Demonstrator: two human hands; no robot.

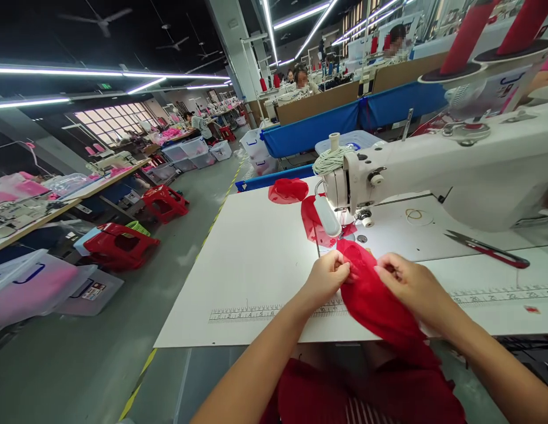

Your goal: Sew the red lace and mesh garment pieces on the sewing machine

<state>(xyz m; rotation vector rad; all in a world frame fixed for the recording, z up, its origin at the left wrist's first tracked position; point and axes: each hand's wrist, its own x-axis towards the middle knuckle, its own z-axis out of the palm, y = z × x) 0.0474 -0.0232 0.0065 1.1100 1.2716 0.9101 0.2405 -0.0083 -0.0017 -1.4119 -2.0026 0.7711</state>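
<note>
At the white table (256, 259), the left hand (329, 277) and right hand (408, 282) are both closed in a pinch on the top edge of a red cloth (375, 306). The cloth lies just in front of the sewing machine (432, 165) and trails off the near edge into the lap. It looks not yet under the needle, while other red pieces (288, 190) lie past it, seemingly stitched. Scissors (490, 250) rest to the right. Red stools (121, 244) and plastic bins (30, 282) line the workshop aisle.

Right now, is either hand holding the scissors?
No, the scissors lie on the table beside the sewing machine, while the left hand and the right hand pinch the red fabric.
</note>
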